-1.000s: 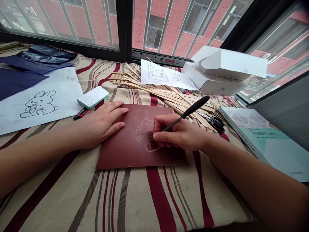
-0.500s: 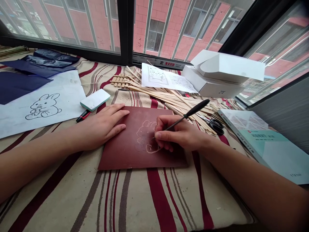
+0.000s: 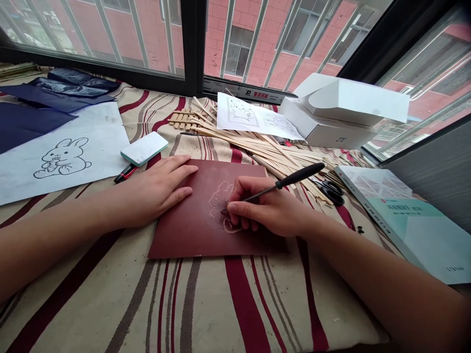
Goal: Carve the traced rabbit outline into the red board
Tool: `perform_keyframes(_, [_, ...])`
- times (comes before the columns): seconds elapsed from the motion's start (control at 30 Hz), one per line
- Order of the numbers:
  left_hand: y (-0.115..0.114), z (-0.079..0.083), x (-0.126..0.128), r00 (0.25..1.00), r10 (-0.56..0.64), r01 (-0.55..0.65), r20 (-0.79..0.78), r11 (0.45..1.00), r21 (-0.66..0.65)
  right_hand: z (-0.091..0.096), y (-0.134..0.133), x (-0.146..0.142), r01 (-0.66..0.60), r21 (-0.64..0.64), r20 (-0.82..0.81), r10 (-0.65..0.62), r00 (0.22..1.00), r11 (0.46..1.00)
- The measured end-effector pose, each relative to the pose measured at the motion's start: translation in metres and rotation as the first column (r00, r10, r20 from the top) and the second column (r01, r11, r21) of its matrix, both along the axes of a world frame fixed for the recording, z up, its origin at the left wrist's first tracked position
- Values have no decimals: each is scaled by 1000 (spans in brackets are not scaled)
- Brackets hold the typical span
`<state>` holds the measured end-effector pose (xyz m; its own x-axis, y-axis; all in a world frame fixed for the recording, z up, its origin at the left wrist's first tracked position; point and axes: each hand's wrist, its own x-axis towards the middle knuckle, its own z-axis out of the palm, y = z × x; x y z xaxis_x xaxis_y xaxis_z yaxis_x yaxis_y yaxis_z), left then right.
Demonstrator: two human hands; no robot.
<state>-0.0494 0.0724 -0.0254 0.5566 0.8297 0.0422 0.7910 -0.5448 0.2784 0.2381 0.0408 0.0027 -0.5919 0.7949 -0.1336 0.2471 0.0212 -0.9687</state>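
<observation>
A reddish-brown board [image 3: 184, 235] lies flat on the striped cloth, bearing a rabbit outline [image 3: 217, 196] in pale carved lines. My left hand [image 3: 158, 191] rests on its upper left edge, fingers stretched out and slightly apart. With my right hand [image 3: 257, 203] I grip a carving tool [image 3: 300, 175] with a black handle and a thin metal shaft. Its tip meets the board inside the outline. My right fingers and palm cover the rabbit's right part. To the left, a white paper [image 3: 99, 142] shows an inked rabbit drawing [image 3: 62, 157] of like shape.
An eraser-like white block [image 3: 144, 148] and a black-and-red marker [image 3: 125, 173] sit by my left hand. Behind the board lie wooden strips [image 3: 243, 142], a printed sheet [image 3: 253, 117] and a white box [image 3: 338, 117]. Scissors [image 3: 331, 191] and a book [image 3: 408, 220] are at right.
My right hand and the tool's tip have shifted a little left across the outline. My left hand stays at the board's edge. The view has moved slightly.
</observation>
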Motion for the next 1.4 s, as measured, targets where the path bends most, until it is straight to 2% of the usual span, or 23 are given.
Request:
perform_keyframes(0.2, [0,1,1,1000,5,-5,-3,1000,7,0,1,2,-49,15,-15,50,999,999])
perform_keyframes(0.4, [-3,12,7,998,24,-28,-61,997,-74,1,3,2,-85,17,-49,85,995,996])
perform_keyframes(0.47, [-3,13,7,998,22,-26,-56,998,-65,2,3,3,-88,16,-50,89,995,996])
perform_keyframes(0.6, [-2,8,5,1000,18,-18,-24,1000,-25,1,1,4,-84,5,-53,85,995,996])
perform_keyframes(0.77, [-1,2,2,1000,0,0,-16,1000,-6,0,-1,3,-13,-50,-63,10,998,999])
perform_keyframes(0.93, [0,-1,1,1000,1,-1,0,1000,7,2,-1,2,77,-12,-35,-78,996,997])
perform_keyframes(1.4, [0,-3,1,1000,-1,1,-7,1000,29,1,0,2,-12,-30,-1,12,1000,999])
